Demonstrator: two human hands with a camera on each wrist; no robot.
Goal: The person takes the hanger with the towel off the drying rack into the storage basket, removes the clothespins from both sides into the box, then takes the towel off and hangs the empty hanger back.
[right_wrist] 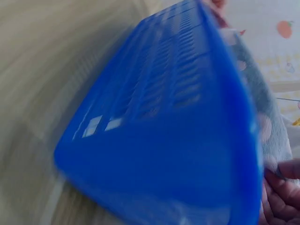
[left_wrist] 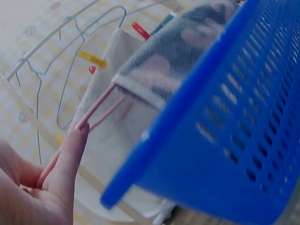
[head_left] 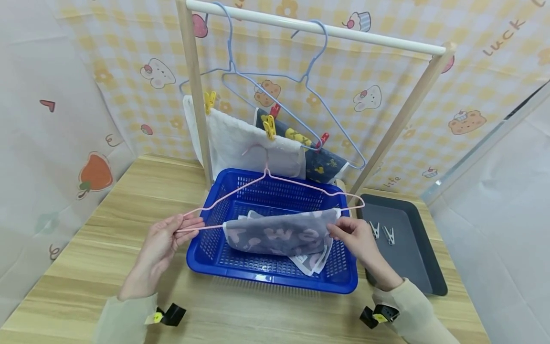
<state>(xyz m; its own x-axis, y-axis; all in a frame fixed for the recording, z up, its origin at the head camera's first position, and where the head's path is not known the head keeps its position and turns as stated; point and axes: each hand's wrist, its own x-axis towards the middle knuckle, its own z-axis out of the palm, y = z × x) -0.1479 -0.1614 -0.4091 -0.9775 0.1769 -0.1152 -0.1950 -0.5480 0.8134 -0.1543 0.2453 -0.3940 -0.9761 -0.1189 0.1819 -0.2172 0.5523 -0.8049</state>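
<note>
Beige sleeves [head_left: 124,319] angle inward; the left hand [head_left: 165,239], fingers pointing right, grips the pink hanger [head_left: 267,173] at its left corner. Gray patterned cloth [head_left: 279,235] drapes its bar above the blue basket [head_left: 275,281], right end pinched by the right hand [head_left: 355,235].

Beyond the right hand [head_left: 357,238], the backdrop [head_left: 369,124] reads "life" [head_left: 392,182] a little to its right and "luck" [head_left: 503,37] much farther up and right. Between that hand and the left hand [head_left: 162,242], the grey cloth [head_left: 279,241] bears pink marks, one like a W, and farther beyond, yellow marks on the navy cloth [head_left: 328,167] are too small to read.
</note>
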